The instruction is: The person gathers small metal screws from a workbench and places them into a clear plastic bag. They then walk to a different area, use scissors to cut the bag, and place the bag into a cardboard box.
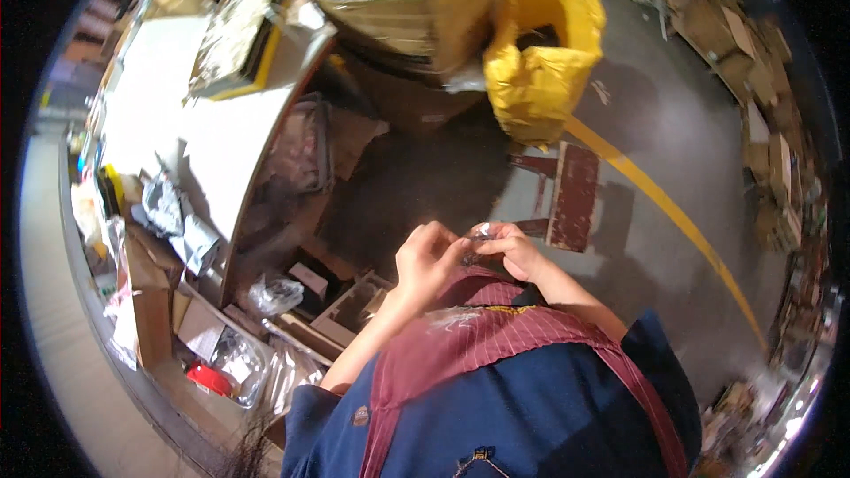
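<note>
My left hand [430,257] and my right hand [506,246] meet in front of my apron [487,327], fingers pinched together. Between the fingertips shows a small shiny, silvery-clear piece [481,233], perhaps a scrap of film or plastic; its kind is too small to make out. Both hands seem to hold it, and the fingers hide most of it. The apron is dark red with thin stripes, over a dark blue shirt.
A white-topped table [221,124] stands at the left, with crumpled grey plastic [168,208] on it. Ahead are cardboard boxes [390,31] and a yellow bag [540,80]. A worn red stool [574,199] stands right of my hands. Cartons [770,133] line the far right.
</note>
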The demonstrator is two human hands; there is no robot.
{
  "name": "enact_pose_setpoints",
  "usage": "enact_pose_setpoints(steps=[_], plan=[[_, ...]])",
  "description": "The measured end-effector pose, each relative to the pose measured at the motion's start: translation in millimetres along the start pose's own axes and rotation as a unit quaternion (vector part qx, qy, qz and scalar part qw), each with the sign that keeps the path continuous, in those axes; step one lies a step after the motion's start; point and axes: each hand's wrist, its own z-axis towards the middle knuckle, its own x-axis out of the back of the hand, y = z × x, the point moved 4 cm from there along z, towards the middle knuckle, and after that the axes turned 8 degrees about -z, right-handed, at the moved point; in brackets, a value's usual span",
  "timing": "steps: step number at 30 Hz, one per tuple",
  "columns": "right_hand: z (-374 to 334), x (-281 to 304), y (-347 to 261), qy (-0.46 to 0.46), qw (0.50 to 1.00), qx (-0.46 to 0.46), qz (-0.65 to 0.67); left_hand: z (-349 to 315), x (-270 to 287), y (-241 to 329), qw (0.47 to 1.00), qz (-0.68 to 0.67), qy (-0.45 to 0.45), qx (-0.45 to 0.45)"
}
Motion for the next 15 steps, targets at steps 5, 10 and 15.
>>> enact_pose_setpoints(steps=[5,10,15], plan=[[-155.3,127.2,24.8,0.141,0.984,0.105,0.035,-23.8,-176.1,33.8,0.970,0.142,-0.176,-0.092],[-311.3,265.6,44.5,0.213,0.962,0.167,0.046,-65.9,-381.9,94.3,0.916,0.020,-0.339,-0.215],[-428.3,340.8,-17.3,0.341,0.889,0.227,-0.204,-61.1,-498.9,167.8,0.855,0.005,-0.440,-0.275]])
